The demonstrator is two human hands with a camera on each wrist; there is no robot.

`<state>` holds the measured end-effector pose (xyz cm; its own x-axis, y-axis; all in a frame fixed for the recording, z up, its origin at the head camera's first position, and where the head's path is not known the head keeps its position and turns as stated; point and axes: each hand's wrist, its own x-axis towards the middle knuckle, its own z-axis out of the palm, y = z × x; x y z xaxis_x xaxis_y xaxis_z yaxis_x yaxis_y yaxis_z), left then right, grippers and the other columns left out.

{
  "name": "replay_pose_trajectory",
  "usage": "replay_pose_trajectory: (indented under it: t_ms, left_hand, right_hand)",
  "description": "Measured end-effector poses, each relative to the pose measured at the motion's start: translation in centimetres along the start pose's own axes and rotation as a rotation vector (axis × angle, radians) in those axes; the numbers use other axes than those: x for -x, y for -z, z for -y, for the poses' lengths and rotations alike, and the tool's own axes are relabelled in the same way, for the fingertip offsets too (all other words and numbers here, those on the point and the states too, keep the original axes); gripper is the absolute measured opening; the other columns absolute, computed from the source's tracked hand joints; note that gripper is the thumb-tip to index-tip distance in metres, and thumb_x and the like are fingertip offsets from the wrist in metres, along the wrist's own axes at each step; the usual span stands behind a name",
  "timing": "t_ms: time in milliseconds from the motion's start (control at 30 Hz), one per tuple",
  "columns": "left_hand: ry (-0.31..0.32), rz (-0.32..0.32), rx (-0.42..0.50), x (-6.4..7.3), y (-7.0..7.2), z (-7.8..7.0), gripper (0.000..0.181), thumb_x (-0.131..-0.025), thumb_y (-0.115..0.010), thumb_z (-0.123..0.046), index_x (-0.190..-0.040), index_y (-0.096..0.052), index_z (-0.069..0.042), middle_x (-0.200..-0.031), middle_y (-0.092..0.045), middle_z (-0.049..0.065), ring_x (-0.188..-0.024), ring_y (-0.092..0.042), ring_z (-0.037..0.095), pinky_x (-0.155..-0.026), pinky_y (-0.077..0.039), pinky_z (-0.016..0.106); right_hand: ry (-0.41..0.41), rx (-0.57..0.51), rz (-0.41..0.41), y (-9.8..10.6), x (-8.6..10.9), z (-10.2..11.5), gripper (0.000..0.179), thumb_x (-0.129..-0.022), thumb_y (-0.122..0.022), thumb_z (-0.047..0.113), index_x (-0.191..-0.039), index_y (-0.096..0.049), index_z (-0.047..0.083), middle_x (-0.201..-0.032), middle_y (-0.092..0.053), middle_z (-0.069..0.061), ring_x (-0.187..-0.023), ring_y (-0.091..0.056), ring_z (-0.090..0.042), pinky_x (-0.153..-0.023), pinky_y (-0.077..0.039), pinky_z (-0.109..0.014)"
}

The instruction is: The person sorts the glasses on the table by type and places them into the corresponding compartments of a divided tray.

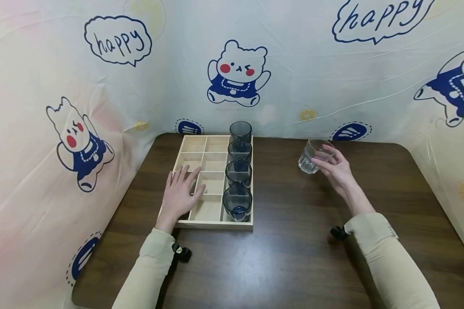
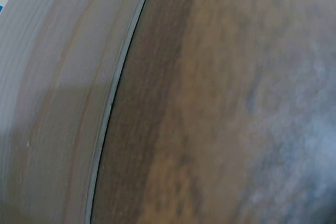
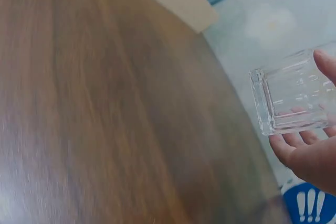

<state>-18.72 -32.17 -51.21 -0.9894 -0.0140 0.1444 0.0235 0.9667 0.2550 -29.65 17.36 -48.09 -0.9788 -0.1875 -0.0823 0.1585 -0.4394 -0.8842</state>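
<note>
My right hand [image 1: 337, 171] grips a clear glass [image 1: 308, 163] near its upper part, over the right half of the table. In the right wrist view, thumb and fingers lie on opposite sides of this clear glass [image 3: 294, 98], its thick base toward the tray. With fingers spread, my left hand [image 1: 179, 193] lies over the left column of a divided wooden tray [image 1: 216, 224]. In the left wrist view only the tray's pale wooden side [image 2: 63, 103] and the table show, not the hand. Several dark tinted glasses [image 1: 237, 204] stand in the tray's right column.
The tray's middle compartments [image 1: 210, 182] show bare wood, and the left ones are partly covered by the hand. A brown wooden table [image 1: 278, 257] carries everything. Behind and beside it hangs a pale printed cloth [image 1: 294, 86].
</note>
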Motion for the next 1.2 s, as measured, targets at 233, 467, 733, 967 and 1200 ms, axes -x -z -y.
replay_pose_trajectory:
  t_ms: [233,467,733,967,1200]
  left_hand:
    - [0.006,0.009,-0.002,0.1,0.1,0.0,0.071,-0.106,-0.054,-0.060,-0.168,-0.046,-0.027,-0.177,-0.036,0.021,-0.169,-0.023,0.045,-0.139,-0.010,0.068]
    - [0.003,0.009,-0.002,0.1,0.0,0.1,0.071,-0.106,-0.054,-0.061,-0.168,-0.045,-0.028,-0.177,-0.037,0.021,-0.169,-0.023,0.045,-0.139,-0.011,0.068]
    - [-0.002,0.005,0.003,0.0,0.0,-0.1,0.070,-0.106,-0.057,-0.059,-0.168,-0.046,-0.027,-0.176,-0.037,0.021,-0.170,-0.023,0.045,-0.139,-0.010,0.067]
    - [-0.003,0.005,0.001,0.0,0.2,-0.1,0.071,-0.106,-0.055,-0.060,-0.168,-0.045,-0.027,-0.176,-0.037,0.022,-0.170,-0.022,0.046,-0.139,-0.009,0.067]
    - [0.002,0.012,0.003,0.0,0.2,-0.1,0.071,-0.106,-0.054,-0.060,-0.168,-0.045,-0.027,-0.177,-0.036,0.022,-0.170,-0.021,0.045,-0.139,-0.008,0.067]
  right_hand:
    - [-0.013,-0.010,0.067,-2.4,0.1,0.6,0.051,-0.102,-0.065,-0.012,-0.143,-0.052,0.016,-0.123,-0.078,0.003,-0.116,-0.075,-0.007,-0.098,-0.061,-0.023]
    - [-0.041,0.016,0.100,-4.6,0.1,1.3,0.051,-0.104,-0.065,-0.008,-0.145,-0.051,0.018,-0.129,-0.074,0.002,-0.125,-0.069,-0.007,-0.100,-0.060,-0.022]
    - [-0.075,0.039,0.143,-7.5,-0.3,1.9,0.057,-0.104,-0.068,-0.005,-0.151,-0.046,0.017,-0.135,-0.070,0.000,-0.126,-0.068,-0.010,-0.101,-0.059,-0.023]
    - [-0.120,0.062,0.159,-9.9,-0.9,2.0,0.060,-0.105,-0.066,-0.004,-0.156,-0.044,0.019,-0.140,-0.065,-0.002,-0.132,-0.062,-0.014,-0.104,-0.058,-0.024]
    - [-0.150,0.130,0.174,-12.4,-1.7,2.1,0.062,-0.107,-0.065,0.001,-0.161,-0.041,0.021,-0.154,-0.060,-0.007,-0.144,-0.057,-0.020,-0.123,-0.048,-0.035]
